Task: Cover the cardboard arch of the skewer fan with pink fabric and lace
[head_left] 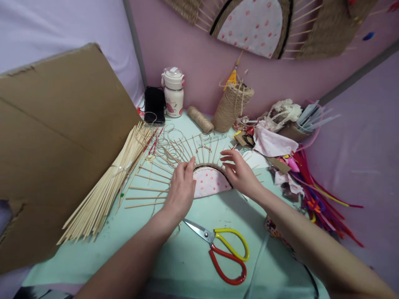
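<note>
A half-circle craft piece (pixel 209 181) lies on the table, its white fabric printed with pink spots. Dark cord and twine edge its curve, and thin wooden sticks (pixel 149 190) fan outward from it. My left hand (pixel 181 187) grips the piece's left side, fingers together at the rim and covering that end. Over the right side is my right hand (pixel 239 171), fingers apart and bent, with nothing visible held in them. Loose twine (pixel 170 145) tangles among the sticks at the upper left. Nearer me lie scissors (pixel 212 238) with one yellow and one red handle, blades partly spread.
A bundle of sticks (pixel 102 182) leans by a large cardboard sheet (pixel 62 137) on the left. Behind stand a bottle (pixel 173 97), a black pouch (pixel 155 104) and twine spools (pixel 232 106). Pipe cleaners (pixel 324 199) and fabric scraps (pixel 274 141) crowd the right.
</note>
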{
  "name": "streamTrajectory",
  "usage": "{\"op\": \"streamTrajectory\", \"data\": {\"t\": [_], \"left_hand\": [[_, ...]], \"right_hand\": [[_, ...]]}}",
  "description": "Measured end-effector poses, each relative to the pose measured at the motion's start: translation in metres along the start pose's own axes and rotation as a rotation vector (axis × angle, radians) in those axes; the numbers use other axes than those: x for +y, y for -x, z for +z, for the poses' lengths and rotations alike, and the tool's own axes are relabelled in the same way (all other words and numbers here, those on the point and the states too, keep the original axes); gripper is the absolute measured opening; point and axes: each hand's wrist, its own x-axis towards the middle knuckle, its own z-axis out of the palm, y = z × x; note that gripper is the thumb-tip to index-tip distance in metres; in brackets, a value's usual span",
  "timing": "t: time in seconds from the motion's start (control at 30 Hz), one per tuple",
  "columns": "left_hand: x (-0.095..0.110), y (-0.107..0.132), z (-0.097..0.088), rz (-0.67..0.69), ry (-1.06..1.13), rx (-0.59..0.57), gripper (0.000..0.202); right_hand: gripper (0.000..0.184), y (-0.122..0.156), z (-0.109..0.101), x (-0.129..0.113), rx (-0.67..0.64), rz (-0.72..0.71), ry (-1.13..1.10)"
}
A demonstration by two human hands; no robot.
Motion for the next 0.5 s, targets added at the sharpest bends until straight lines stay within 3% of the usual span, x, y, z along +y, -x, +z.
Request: {"op": "streamTrajectory", "data": {"t": [0.17, 0.4, 0.5], "left_hand": [[0.002, -0.002, -0.002, 0.032, 0.028, -0.079, 0.068], [-0.002, -0.004, -0.002, 0.092, 0.051, -0.035, 0.074], [-0.003, -0.004, 0.000, 0.097, 0.069, -0.039, 0.077]], "right_hand": [[0.036, 0.012, 0.000, 0.010, -0.060, -0.031, -0.060], [0.044, 0.004, 0.004, 0.008, -0.031, -0.082, -0.121], [0.048, -0.003, 0.011, 0.010, -0.122, -0.122, -0.147]]}}
